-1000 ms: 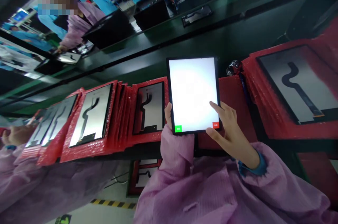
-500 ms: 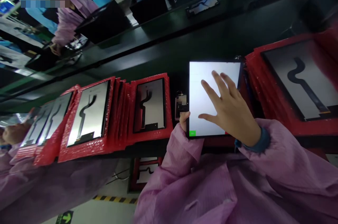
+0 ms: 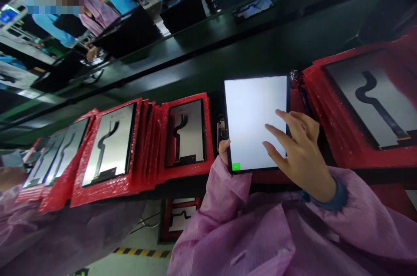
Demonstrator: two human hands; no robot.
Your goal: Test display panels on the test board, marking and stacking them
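A lit tablet-sized screen (image 3: 250, 119) with a plain white display and a green square in its lower left corner is tilted up in front of me. My left hand (image 3: 224, 151) grips its lower left edge; the thumb shows and the other fingers are hidden behind it. Over the right half of the screen is my right hand (image 3: 298, 150), its fingers apart and holding nothing. Whether those fingertips touch the glass I cannot tell. Just left of the screen, partly covered by it, lies a small circuit board (image 3: 221, 127).
Display panels with black ribbon cables lie on red bubble-wrap sleeves: one single panel (image 3: 185, 133), a stack (image 3: 109, 143) to the left, and another stack (image 3: 371, 98) at right. Black boxes (image 3: 182, 9) stand across the dark bench (image 3: 260, 50). Co-workers sit opposite and at far left.
My right hand has moved down and to the right across the screen, its fingers now more bent. The screen has shifted slightly left in my left hand.
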